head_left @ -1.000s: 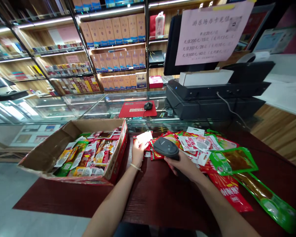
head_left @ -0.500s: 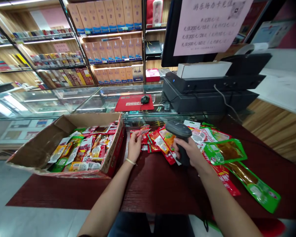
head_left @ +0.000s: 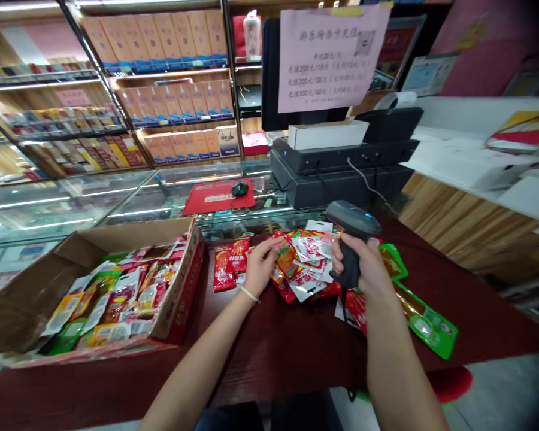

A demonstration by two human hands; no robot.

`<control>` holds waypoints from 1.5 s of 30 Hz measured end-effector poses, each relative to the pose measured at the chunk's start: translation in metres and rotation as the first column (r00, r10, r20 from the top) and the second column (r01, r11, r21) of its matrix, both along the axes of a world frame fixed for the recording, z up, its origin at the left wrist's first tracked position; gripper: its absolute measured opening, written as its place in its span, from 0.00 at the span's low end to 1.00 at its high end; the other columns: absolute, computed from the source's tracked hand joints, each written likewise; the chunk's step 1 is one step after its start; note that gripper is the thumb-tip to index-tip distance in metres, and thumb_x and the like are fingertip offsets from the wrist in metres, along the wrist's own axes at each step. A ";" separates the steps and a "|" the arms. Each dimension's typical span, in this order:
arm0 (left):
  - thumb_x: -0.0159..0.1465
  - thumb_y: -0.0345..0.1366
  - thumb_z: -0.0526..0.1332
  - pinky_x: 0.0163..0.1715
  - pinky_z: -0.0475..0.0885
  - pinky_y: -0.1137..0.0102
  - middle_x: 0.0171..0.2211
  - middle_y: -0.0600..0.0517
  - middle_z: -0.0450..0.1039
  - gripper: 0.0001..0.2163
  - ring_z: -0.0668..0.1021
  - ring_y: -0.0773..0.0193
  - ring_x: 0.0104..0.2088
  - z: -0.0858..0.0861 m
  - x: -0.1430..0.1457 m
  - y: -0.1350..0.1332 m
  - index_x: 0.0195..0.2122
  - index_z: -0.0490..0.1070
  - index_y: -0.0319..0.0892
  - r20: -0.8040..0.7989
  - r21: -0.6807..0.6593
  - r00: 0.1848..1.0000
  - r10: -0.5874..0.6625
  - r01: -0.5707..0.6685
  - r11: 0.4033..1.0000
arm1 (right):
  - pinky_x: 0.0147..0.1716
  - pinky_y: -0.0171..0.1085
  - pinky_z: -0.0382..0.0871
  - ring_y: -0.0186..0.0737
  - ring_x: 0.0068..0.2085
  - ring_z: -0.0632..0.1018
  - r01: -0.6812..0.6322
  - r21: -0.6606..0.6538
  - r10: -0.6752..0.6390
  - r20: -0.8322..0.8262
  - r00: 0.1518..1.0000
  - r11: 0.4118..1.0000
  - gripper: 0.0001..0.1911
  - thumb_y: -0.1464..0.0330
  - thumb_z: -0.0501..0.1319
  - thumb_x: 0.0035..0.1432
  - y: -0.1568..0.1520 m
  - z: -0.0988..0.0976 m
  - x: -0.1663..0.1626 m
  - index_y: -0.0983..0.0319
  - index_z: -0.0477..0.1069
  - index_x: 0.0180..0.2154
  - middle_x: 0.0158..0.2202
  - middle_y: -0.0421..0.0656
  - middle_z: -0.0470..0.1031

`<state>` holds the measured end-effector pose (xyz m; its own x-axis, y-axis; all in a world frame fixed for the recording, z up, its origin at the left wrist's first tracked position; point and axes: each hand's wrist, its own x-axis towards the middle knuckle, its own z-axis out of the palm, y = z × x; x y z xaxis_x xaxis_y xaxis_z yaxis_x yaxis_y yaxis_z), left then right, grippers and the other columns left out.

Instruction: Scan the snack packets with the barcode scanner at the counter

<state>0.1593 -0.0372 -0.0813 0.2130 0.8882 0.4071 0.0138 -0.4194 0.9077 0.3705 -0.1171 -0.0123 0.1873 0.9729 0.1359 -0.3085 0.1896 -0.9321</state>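
My left hand (head_left: 260, 263), with a pale band at its wrist, reaches the left side of a pile of snack packets. Its thumb and fingers close at the edge of a red-and-orange snack packet (head_left: 285, 256); the exact grip is partly hidden. My right hand (head_left: 358, 257) is wrapped round the handle of a black barcode scanner (head_left: 353, 224), held above the right part of the pile. A small blue light shows on the scanner's top. Under and beside it lie white-and-red packets (head_left: 308, 281). Red packets (head_left: 225, 267) lie left of my left hand.
A cardboard box (head_left: 186, 287) full of mixed snack packets stands at the left. Green packets (head_left: 431, 329) lie at the right. Behind are a glass counter, a red mouse pad (head_left: 197, 200) with a mouse, and a monitor (head_left: 270, 78) above a black cash drawer (head_left: 314, 188).
The view has swung right. My left hand has moved right, from beside the pile onto its edge. My right hand has shifted right with the scanner, and white-and-red packets now show more plainly.
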 end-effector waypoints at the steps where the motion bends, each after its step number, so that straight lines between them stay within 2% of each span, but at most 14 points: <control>1: 0.66 0.36 0.60 0.59 0.68 0.59 0.50 0.47 0.79 0.12 0.78 0.56 0.53 0.001 0.011 0.002 0.47 0.79 0.45 0.022 -0.015 1.000 -0.006 0.007 1.000 | 0.14 0.32 0.63 0.32 0.15 0.66 0.016 0.005 -0.016 -0.018 1.000 1.000 0.13 0.60 0.66 0.57 0.000 0.001 0.008 0.58 0.65 0.28 0.19 0.35 0.66; 4: 0.63 0.30 0.60 0.61 0.66 0.58 0.54 0.46 0.77 0.16 0.76 0.56 0.56 -0.001 0.037 0.006 0.51 0.77 0.44 0.063 -0.085 0.988 -0.138 0.144 0.986 | 0.14 0.32 0.63 0.33 0.16 0.67 0.042 0.018 -0.041 -0.069 0.997 0.999 0.13 0.59 0.66 0.56 0.000 0.001 0.026 0.57 0.65 0.30 0.19 0.35 0.67; 7: 0.59 0.25 0.59 0.61 0.67 0.58 0.54 0.46 0.77 0.22 0.77 0.56 0.56 -0.002 0.047 0.006 0.54 0.75 0.44 0.120 -0.149 0.954 -0.274 0.290 0.945 | 0.14 0.32 0.64 0.33 0.16 0.68 0.051 0.027 -0.048 -0.098 0.994 0.998 0.14 0.59 0.66 0.57 -0.001 0.001 0.035 0.58 0.64 0.28 0.19 0.35 0.67; 10: 0.59 0.27 0.59 0.58 0.69 0.58 0.48 0.44 0.79 0.17 0.79 0.58 0.52 0.005 0.040 0.001 0.49 0.75 0.41 0.210 -0.160 0.954 -0.215 0.250 0.955 | 0.14 0.32 0.63 0.32 0.16 0.67 0.060 0.034 -0.057 -0.107 0.993 0.998 0.13 0.60 0.66 0.56 -0.002 0.002 0.032 0.58 0.65 0.28 0.19 0.35 0.66; 13: 0.62 0.32 0.60 0.54 0.72 0.59 0.44 0.45 0.80 0.11 0.80 0.58 0.48 0.025 0.022 -0.007 0.45 0.75 0.40 0.248 -0.189 0.961 -0.122 0.171 0.967 | 0.13 0.31 0.61 0.32 0.15 0.66 0.040 0.020 -0.038 -0.109 0.993 0.999 0.13 0.60 0.67 0.55 -0.001 0.003 0.022 0.57 0.65 0.31 0.19 0.34 0.66; 16: 0.63 0.35 0.61 0.50 0.74 0.62 0.43 0.46 0.80 0.10 0.80 0.59 0.46 0.053 -0.002 -0.019 0.45 0.75 0.41 0.244 -0.195 0.967 -0.075 0.124 0.973 | 0.14 0.32 0.61 0.32 0.15 0.66 -0.021 -0.006 0.021 -0.088 0.996 1.000 0.13 0.59 0.67 0.55 0.000 0.005 0.005 0.57 0.65 0.32 0.19 0.33 0.66; 19: 0.64 0.36 0.62 0.50 0.74 0.63 0.42 0.46 0.80 0.10 0.80 0.59 0.45 0.082 -0.033 -0.033 0.45 0.75 0.41 0.209 -0.135 0.976 -0.051 0.081 0.987 | 0.14 0.31 0.61 0.31 0.16 0.66 -0.094 -0.037 0.092 -0.041 0.995 0.995 0.12 0.60 0.67 0.56 0.003 0.007 -0.017 0.58 0.66 0.31 0.19 0.34 0.66; 21: 0.64 0.36 0.62 0.51 0.73 0.64 0.42 0.46 0.80 0.10 0.80 0.59 0.46 0.097 -0.059 -0.041 0.45 0.75 0.41 0.162 -0.085 0.986 -0.041 0.055 0.995 | 0.15 0.31 0.62 0.31 0.16 0.66 -0.163 -0.068 0.165 0.020 0.986 0.984 0.15 0.59 0.66 0.58 0.006 0.011 -0.033 0.59 0.65 0.27 0.19 0.35 0.65; 24: 0.65 0.36 0.62 0.51 0.73 0.64 0.45 0.46 0.79 0.10 0.80 0.59 0.46 0.113 -0.103 -0.047 0.46 0.75 0.42 0.035 -0.026 0.999 0.004 -0.003 1.000 | 0.15 0.32 0.62 0.31 0.16 0.67 -0.249 -0.100 0.257 0.074 0.964 0.963 0.17 0.59 0.67 0.57 0.013 0.019 -0.062 0.60 0.65 0.25 0.19 0.35 0.66; 28: 0.65 0.37 0.61 0.51 0.73 0.65 0.46 0.47 0.79 0.11 0.80 0.59 0.47 0.120 -0.173 -0.039 0.46 0.76 0.42 -0.178 0.070 0.966 0.188 -0.178 0.982 | 0.15 0.32 0.63 0.31 0.16 0.67 -0.344 -0.105 0.352 0.074 0.933 0.933 0.15 0.58 0.69 0.54 0.023 0.033 -0.111 0.59 0.67 0.31 0.19 0.35 0.67; 33: 0.63 0.41 0.61 0.47 0.74 0.65 0.44 0.46 0.80 0.13 0.80 0.57 0.44 0.108 -0.270 -0.011 0.45 0.77 0.42 -0.350 0.098 0.847 0.401 -0.393 0.914 | 0.14 0.30 0.62 0.31 0.16 0.67 -0.436 -0.075 0.441 0.086 0.893 0.897 0.17 0.57 0.70 0.53 0.036 0.046 -0.179 0.59 0.67 0.33 0.19 0.34 0.68; 38: 0.62 0.41 0.60 0.41 0.74 0.66 0.42 0.46 0.80 0.16 0.80 0.58 0.40 0.087 -0.357 0.007 0.47 0.76 0.40 -0.513 0.077 0.692 0.509 -0.553 0.830 | 0.13 0.30 0.61 0.31 0.15 0.67 -0.503 -0.066 0.506 0.042 0.862 0.862 0.19 0.57 0.72 0.50 0.047 0.049 -0.234 0.58 0.65 0.34 0.18 0.32 0.68; 41: 0.62 0.40 0.59 0.42 0.73 0.67 0.40 0.46 0.80 0.15 0.80 0.57 0.39 0.076 -0.396 0.011 0.46 0.77 0.40 -0.714 0.098 0.513 0.477 -0.601 0.793 | 0.13 0.30 0.60 0.30 0.14 0.66 -0.526 -0.075 0.530 0.058 0.846 0.847 0.19 0.56 0.71 0.51 0.053 0.047 -0.252 0.58 0.64 0.31 0.18 0.32 0.67; 45: 0.60 0.43 0.62 0.43 0.72 0.66 0.40 0.43 0.80 0.15 0.80 0.52 0.42 0.059 -0.427 0.013 0.43 0.77 0.40 -0.931 0.101 0.232 0.281 -0.578 0.810 | 0.13 0.30 0.61 0.30 0.14 0.66 -0.530 -0.100 0.538 0.085 0.838 0.842 0.19 0.55 0.71 0.52 0.058 0.042 -0.261 0.58 0.65 0.33 0.18 0.32 0.67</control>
<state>-0.2673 -0.0241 -0.0226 -0.1454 0.9888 0.0339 0.9559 0.1316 0.2626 0.1099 -0.0589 0.0297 -0.3760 0.9251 0.0538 -0.2426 -0.0422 -0.9692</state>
